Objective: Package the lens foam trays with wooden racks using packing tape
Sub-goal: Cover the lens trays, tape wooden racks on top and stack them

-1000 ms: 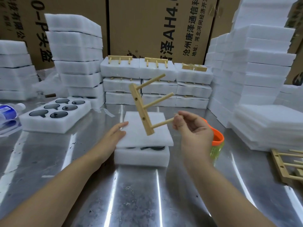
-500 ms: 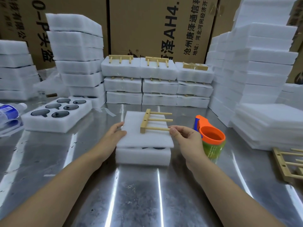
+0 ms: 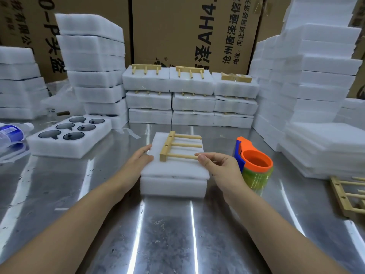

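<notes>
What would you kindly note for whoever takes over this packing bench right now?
Left hand: open, fingers on the left edge of the white foam lid sheet.
Right hand: pinches the nearest peg of the pale wooden three-peg rack, lying flat on that sheet over the white lens foam tray.
Done: rack placed.
Left: tape the bundle; orange-and-blue tape dispenser stands untouched to the right.

R edge cuts spare rack (image 3: 340, 194), L edge cuts bottle (image 3: 10, 131)

The middle cardboard box (image 3: 187, 26) carries sideways print: "泽AH4.", "沧州唐泽通信" and "地址:河北河间经济开". The left cardboard box (image 3: 25, 22) shows "0-P" beside characters too skewed to read. The bottle (image 3: 10, 131) has a blurred label.
</notes>
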